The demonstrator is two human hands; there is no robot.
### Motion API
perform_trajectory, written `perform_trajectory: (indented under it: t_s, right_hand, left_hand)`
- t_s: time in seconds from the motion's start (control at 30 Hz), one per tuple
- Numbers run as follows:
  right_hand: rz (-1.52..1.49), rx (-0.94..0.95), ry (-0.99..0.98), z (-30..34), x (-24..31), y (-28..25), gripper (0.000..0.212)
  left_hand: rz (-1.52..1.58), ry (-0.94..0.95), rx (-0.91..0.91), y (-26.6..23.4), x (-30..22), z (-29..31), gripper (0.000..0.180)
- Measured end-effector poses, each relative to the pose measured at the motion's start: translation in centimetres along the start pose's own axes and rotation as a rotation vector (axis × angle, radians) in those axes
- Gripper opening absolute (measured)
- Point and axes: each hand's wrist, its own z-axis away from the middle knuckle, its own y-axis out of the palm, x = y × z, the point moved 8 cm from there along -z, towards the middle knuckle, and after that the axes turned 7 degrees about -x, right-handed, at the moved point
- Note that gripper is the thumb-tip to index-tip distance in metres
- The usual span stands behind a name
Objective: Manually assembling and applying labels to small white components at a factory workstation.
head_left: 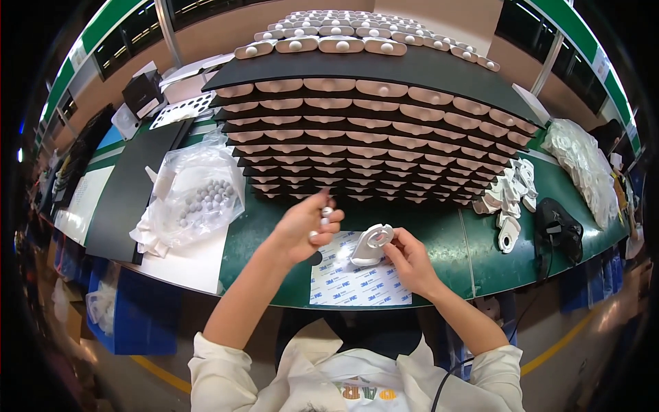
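My left hand [303,228] is raised over the green table, its fingers curled around a few small white balls [327,212]. The fingertips are a little blurred. Between the thumb and fingers of my right hand [410,264] I hold a white plastic part [371,245] with a round ring at its top and a wider foot. It is tilted above a sheet of printed adhesive backing paper [360,287], which lies at the table's near edge. A black round dot [316,259] sits by the sheet's left edge.
A tall stack of black boards [371,69] bearing rows of white parts fills the table's far middle. To the left, a clear plastic bag [199,199] holds grey-white balls. On the right are loose white parts [509,189], a black corded device [559,230] and a bagged bundle [583,168].
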Motion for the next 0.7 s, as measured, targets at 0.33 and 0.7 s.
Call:
perform_trajectory:
  t_s: [0.33,0.7]
  right_hand:
    - [0.293,0.002,-0.236,0.2,1.8,0.5,0.014]
    - [0.262,-0.074,-0.19,0.1,1.8,-0.1,0.01]
  left_hand:
    - [-0.02,0.12,-0.007,0.2,0.9,-3.1,0.035]
    - [-0.019,0.21,0.099,1.3,0.3,-1.9,0.027]
